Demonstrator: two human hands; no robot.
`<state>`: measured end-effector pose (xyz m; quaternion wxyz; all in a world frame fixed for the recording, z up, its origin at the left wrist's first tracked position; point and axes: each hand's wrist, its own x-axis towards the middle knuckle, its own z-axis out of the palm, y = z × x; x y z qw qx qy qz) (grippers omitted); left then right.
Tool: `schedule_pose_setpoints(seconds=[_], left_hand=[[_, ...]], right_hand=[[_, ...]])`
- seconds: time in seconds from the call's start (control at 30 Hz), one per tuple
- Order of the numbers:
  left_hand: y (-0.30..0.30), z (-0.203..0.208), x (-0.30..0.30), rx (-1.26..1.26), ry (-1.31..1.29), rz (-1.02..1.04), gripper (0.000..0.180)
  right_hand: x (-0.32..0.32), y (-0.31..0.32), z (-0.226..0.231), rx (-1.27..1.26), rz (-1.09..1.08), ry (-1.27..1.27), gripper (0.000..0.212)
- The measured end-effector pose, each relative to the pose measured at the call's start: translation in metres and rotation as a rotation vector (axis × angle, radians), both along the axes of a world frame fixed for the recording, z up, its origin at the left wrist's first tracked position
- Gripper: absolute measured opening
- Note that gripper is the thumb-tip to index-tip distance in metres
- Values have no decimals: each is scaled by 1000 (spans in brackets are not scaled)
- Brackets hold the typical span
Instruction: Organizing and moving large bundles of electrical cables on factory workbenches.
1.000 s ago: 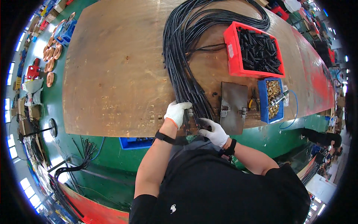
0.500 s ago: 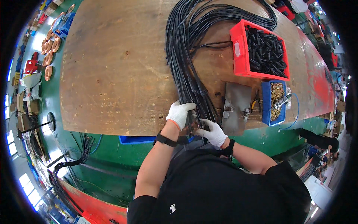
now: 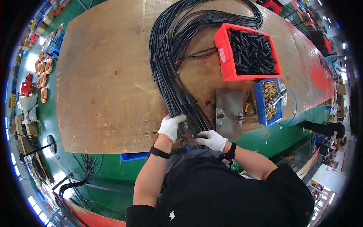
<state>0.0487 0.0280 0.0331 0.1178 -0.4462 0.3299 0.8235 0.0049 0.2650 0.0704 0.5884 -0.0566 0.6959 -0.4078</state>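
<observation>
A thick bundle of black cables (image 3: pixel 172 81) runs from the far side of the table down to its near edge, with the loose ends hanging by my body. My left hand (image 3: pixel 171 127), in a white knitted glove, is curled round the bundle's left side near those ends. On the other side, my right hand (image 3: pixel 213 141), gloved alike, has thumb and fingers closed on cable ends at the table edge. Its fingertips are partly hidden among the cables, so how many it grips cannot be told.
Right of the bundle stands a red bin (image 3: pixel 223 56) of short black tubes. Nearer are a blue bin (image 3: pixel 261 104) of small brass-coloured parts, a metal tool (image 3: pixel 278 97) with a blue hose across it, yellow-handled pliers (image 3: pixel 247 108) and a metal plate (image 3: pixel 229 113). Bare wooden tabletop (image 3: pixel 102 83) extends left.
My view has shifted, so the table and bins appear farther left, with the near edge lower. Both hands stay at the cable ends, and the right fingers have moved slightly against them.
</observation>
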Motion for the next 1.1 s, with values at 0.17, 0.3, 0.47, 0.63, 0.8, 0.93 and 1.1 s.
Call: schedule_pose_setpoints(seconds=[0.17,0.3,0.47,0.63,0.8,0.93,1.1], left_hand=[[11,3,-6,-90,15,2,24],[-14,27,5,-280,-1,-139,32],[-46,25,27,-82,36,-47,33],[-53,23,29,40,87,-11,27],[-42,2,24,207,140,68,28],[-32,-3,19,216,97,61,26],[-24,-4,10,176,40,58,20]], right_hand=[[-19,-39,-25,-229,-109,303,38],[-56,-73,-30,-147,46,418,47],[-101,-123,-35,-117,-111,430,54],[-107,-110,-26,-190,-489,-62,47],[-72,-67,8,-115,-312,-196,62],[-44,-32,-1,-77,-236,-103,50],[-13,-3,-7,-174,-129,70,47]])
